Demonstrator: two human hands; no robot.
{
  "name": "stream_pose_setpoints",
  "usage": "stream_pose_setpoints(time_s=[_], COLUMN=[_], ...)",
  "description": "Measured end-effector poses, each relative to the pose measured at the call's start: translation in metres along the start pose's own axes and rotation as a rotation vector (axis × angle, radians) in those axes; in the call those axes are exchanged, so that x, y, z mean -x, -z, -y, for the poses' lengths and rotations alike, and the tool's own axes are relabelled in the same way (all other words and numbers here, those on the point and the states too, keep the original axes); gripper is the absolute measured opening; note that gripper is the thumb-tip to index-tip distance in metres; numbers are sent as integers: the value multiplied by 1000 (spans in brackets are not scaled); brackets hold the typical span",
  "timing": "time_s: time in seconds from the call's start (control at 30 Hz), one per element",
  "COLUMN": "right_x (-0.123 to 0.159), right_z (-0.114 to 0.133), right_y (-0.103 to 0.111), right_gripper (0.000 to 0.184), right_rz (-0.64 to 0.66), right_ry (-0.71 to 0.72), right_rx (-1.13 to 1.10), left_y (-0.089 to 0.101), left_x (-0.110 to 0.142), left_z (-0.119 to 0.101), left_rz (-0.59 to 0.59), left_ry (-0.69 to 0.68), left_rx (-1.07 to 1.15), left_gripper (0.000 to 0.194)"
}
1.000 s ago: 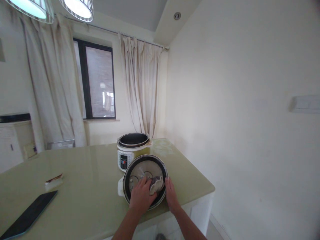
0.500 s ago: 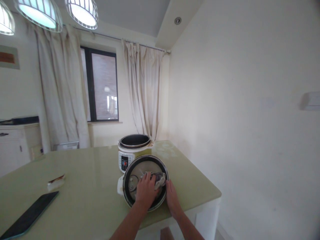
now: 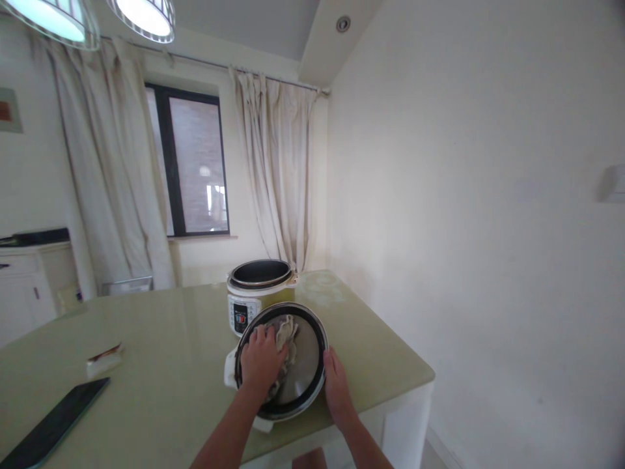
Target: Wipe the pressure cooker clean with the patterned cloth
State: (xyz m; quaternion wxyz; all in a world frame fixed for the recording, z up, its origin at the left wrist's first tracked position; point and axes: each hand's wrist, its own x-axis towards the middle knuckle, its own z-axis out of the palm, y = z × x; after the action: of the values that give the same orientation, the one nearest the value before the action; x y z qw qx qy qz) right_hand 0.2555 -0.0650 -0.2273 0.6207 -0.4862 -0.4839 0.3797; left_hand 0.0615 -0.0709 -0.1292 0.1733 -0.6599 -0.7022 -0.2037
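Observation:
A round pressure cooker lid (image 3: 305, 374) is tilted up on the table, its metal inner face and dark sealing ring toward me. My left hand (image 3: 262, 359) presses a crumpled grey-and-white cloth (image 3: 288, 335) against the left part of that inner face, fingers bent over the cloth. With my right hand (image 3: 336, 384) I grip the lid's right rim; the fingertips behind it are hidden. Just behind the lid stands the white electric pressure cooker (image 3: 243, 306), uncovered, with its dark inner pot (image 3: 261, 273) showing and a control panel on the front.
The pale green table (image 3: 170, 365) ends at a rounded corner on the right, near a white wall (image 3: 463, 228). On its left lie a long dark flat board (image 3: 56, 423) and a small whitish packet (image 3: 104, 360). Curtains and a window are beyond.
My left hand has slid the cloth leftward across the lid's inner face, uncovering the metal at right. My right hand stays on the rim. The view has shifted slightly.

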Motion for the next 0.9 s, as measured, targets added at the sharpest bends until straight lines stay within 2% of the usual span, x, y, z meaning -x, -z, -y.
stream_pose_setpoints(time_s=[0.13,0.33,0.7,0.9], right_x=[1,2,-1,-4], right_z=[6,5,-8,-20], right_y=[-2,-5,-6,-4], right_gripper=[90,92,89,95], right_rz=[-3,-61,-61,-60], right_ry=[-23,-3,0,-19], right_rx=[-43,-61,-12,44], left_y=[-11,-30,-40,-46], left_x=[16,32,37,38], left_z=[0,12,11,11], left_rz=[21,-33,-139,-250], left_ry=[-80,-184,-315,-322], left_rx=[95,202,227,235], left_gripper=[40,43,43,49])
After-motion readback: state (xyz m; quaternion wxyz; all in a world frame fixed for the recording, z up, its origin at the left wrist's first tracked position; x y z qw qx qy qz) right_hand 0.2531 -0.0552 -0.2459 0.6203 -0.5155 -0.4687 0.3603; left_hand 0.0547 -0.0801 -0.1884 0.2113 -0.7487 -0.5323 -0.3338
